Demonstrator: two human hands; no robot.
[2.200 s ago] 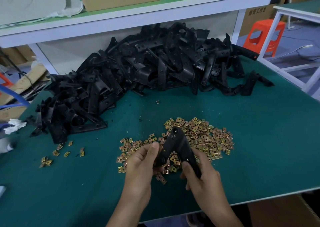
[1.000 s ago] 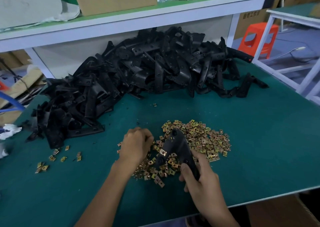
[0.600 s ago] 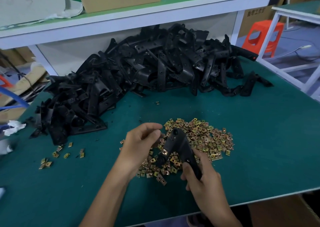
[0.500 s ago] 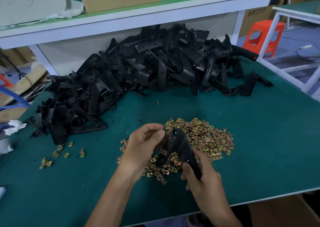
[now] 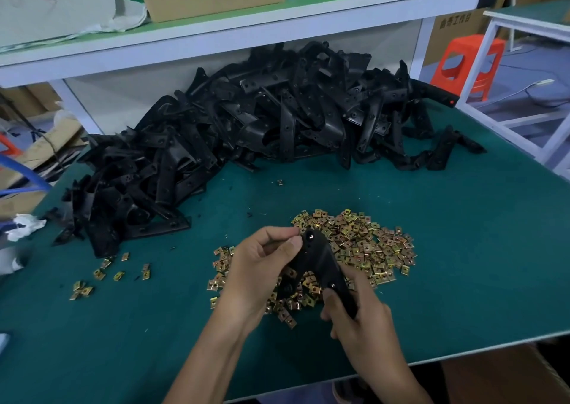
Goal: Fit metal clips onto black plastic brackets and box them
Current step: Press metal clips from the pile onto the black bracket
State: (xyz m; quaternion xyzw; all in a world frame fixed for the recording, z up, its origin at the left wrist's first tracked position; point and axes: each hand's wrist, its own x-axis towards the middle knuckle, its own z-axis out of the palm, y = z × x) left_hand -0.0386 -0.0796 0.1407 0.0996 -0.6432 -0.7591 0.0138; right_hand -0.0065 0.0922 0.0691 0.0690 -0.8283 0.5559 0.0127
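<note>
at 6 o'clock the right hand (image 5: 361, 326) grips the low leg of a black bracket (image 5: 320, 258) over the gold clips (image 5: 370, 243) on the green table (image 5: 462, 234), the left hand (image 5: 256, 277) pinches its top tip, and the big bracket pile (image 5: 246, 132) lies at 11 o'clock.

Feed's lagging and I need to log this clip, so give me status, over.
Right hand grips bracket by its lower leg. Left hand pinches its top end; clip there not visible. Bracket held over clip pile. Nothing in the way.
</note>
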